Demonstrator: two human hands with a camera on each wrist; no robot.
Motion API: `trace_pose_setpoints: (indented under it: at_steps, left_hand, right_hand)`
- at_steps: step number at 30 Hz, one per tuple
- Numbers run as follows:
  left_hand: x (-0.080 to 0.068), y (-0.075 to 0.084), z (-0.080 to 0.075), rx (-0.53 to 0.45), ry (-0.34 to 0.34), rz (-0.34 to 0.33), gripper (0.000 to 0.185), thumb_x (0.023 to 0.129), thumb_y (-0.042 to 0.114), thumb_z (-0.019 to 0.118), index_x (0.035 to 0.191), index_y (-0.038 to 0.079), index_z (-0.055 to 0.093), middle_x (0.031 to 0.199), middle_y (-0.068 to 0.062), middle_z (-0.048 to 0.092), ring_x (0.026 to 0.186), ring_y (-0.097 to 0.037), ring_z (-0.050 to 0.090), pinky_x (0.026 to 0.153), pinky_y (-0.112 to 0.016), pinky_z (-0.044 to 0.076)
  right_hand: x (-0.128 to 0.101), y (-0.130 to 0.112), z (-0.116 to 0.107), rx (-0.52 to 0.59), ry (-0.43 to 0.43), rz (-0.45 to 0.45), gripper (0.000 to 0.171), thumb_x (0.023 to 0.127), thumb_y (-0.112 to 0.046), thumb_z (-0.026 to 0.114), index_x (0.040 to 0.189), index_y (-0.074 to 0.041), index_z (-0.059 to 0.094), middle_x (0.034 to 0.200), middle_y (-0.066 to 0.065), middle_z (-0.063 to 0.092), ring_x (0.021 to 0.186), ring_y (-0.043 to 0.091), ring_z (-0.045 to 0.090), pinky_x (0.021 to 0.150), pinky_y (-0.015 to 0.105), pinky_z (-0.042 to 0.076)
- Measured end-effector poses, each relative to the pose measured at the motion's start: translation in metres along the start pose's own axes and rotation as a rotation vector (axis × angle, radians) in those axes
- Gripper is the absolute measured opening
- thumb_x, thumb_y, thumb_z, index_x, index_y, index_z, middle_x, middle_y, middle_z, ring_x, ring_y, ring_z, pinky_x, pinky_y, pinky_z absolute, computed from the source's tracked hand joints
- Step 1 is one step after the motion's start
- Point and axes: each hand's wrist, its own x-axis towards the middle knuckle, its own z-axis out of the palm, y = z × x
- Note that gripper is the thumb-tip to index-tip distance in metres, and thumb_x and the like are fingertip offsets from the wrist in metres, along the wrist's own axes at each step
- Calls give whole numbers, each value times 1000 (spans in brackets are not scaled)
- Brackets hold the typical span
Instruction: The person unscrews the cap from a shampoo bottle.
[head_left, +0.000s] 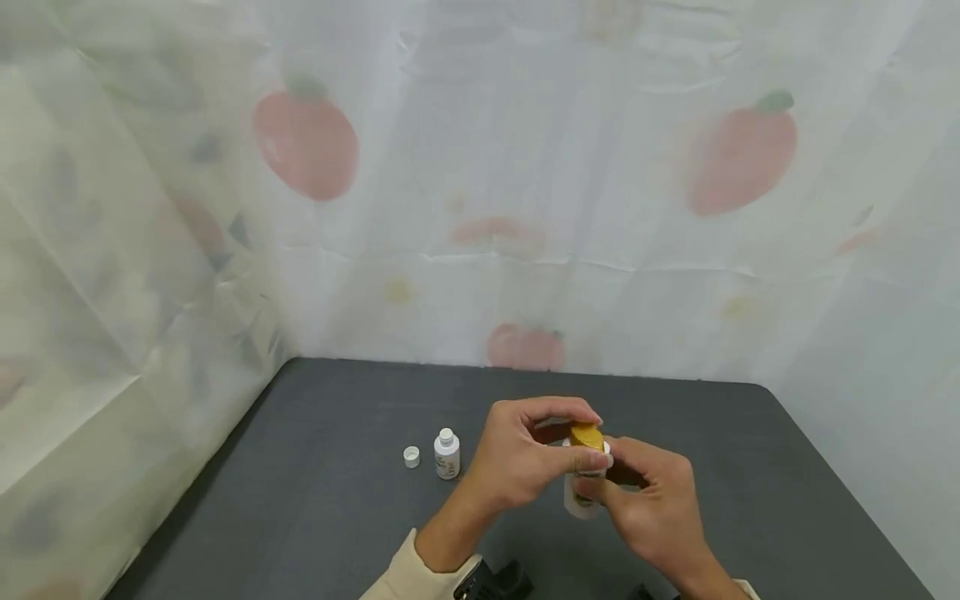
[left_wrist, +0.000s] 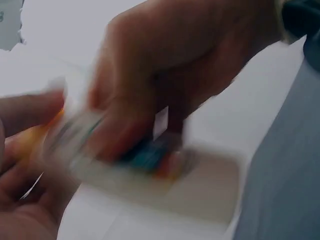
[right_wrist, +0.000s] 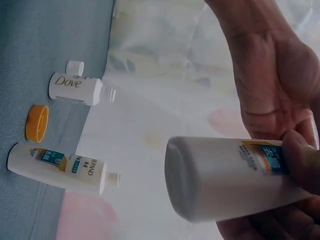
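Note:
A white shampoo bottle (right_wrist: pixel 225 180) with a teal and orange label is held in my right hand (head_left: pixel 660 496), thumb across its side. At the bottle's top, my left hand (head_left: pixel 517 458) pinches a yellow-orange cap (head_left: pixel 587 435) between thumb and fingers. Whether the cap is loose or screwed on, I cannot tell. In the left wrist view the bottle (left_wrist: pixel 205 187) is motion-blurred, gripped by the right hand. The right wrist view shows the left forearm and palm beyond the bottle; the cap is out of sight there.
On the dark table (head_left: pixel 337 517), a small white Dove bottle (head_left: pixel 447 454) stands uncapped beside its white cap (head_left: pixel 411 457). Another labelled white bottle (right_wrist: pixel 60 167) stands uncapped near an orange cap (right_wrist: pixel 37 123). Fruit-print sheeting (head_left: pixel 525 167) hangs around the table's back and sides.

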Motion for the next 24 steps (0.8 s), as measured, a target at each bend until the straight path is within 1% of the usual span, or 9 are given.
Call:
trace_pose_setpoints:
  at_steps: [4, 7, 9, 11, 14, 17, 19, 22, 24]
  left_hand:
    - [0, -4, 7, -26, 68, -25, 15, 89, 2, 79, 100, -5, 72, 104, -31, 70, 77, -3, 69, 69, -22, 61]
    - [0, -8, 9, -69, 75, -1, 14, 89, 1, 77, 98, -8, 72, 103, -35, 70, 78, -3, 70, 68, -22, 60]
    - [0, -10, 9, -89, 59, 6, 15, 90, 1, 77, 99, -10, 72, 103, -37, 69, 80, -3, 71, 69, -22, 61]
    - [0, -13, 8, -131, 20, 15, 18, 92, 2, 76, 101, -12, 71, 106, -41, 67, 83, -3, 72, 72, -22, 61]
    - [1, -15, 1, -218, -77, 42, 25, 96, 3, 72, 110, -17, 67, 111, -48, 60, 93, -5, 72, 80, -20, 60]
    - [0, -18, -8, -291, -209, 98, 33, 103, 5, 61, 122, -22, 59, 120, -54, 51, 109, -8, 70, 96, -23, 58]
    - [0, -20, -14, -319, -273, 143, 36, 105, 5, 56, 128, -23, 55, 125, -54, 49, 120, -11, 68, 106, -26, 55]
    - [-2, -24, -19, -345, -288, 174, 37, 105, 3, 57, 130, -24, 54, 132, -37, 62, 126, -13, 67, 109, -29, 53]
    - [-3, -26, -21, -348, -248, 177, 37, 102, 4, 64, 126, -23, 59, 129, -19, 71, 122, -13, 69, 105, -28, 56]
  right_hand:
    - [-1, 0, 9, -33, 7, 0, 39, 74, 16, 83, 106, -7, 79, 90, 7, 79, 76, 4, 76, 68, 20, 62]
    - [-1, -1, 14, -52, 33, 14, 39, 74, 14, 84, 106, -7, 80, 91, 9, 80, 76, 3, 76, 68, 19, 62]
    - [-2, -1, 15, -49, 51, 19, 39, 72, 15, 85, 105, -6, 80, 90, 9, 80, 75, 3, 75, 67, 19, 62]
    - [-2, -1, 15, -39, 63, 29, 40, 72, 15, 85, 106, -6, 81, 91, 7, 81, 74, 2, 75, 66, 19, 61]
    - [-2, 0, 13, -17, 65, 56, 40, 72, 15, 86, 106, -5, 81, 91, 6, 81, 75, 4, 75, 65, 20, 62]
    - [-1, -1, 11, -14, 58, 113, 37, 72, 13, 87, 104, -5, 81, 91, 7, 80, 77, 4, 76, 65, 21, 62]
    - [-1, -3, 9, -28, 46, 144, 37, 73, 11, 87, 105, -5, 80, 92, 11, 80, 80, 6, 77, 66, 21, 63]
    - [-2, -5, 8, -48, 33, 164, 36, 73, 9, 88, 105, -5, 80, 92, 12, 80, 81, 6, 77, 67, 20, 63]
    - [-3, -7, 7, -50, 28, 158, 38, 73, 9, 88, 106, -7, 80, 91, 10, 80, 80, 5, 77, 68, 20, 63]
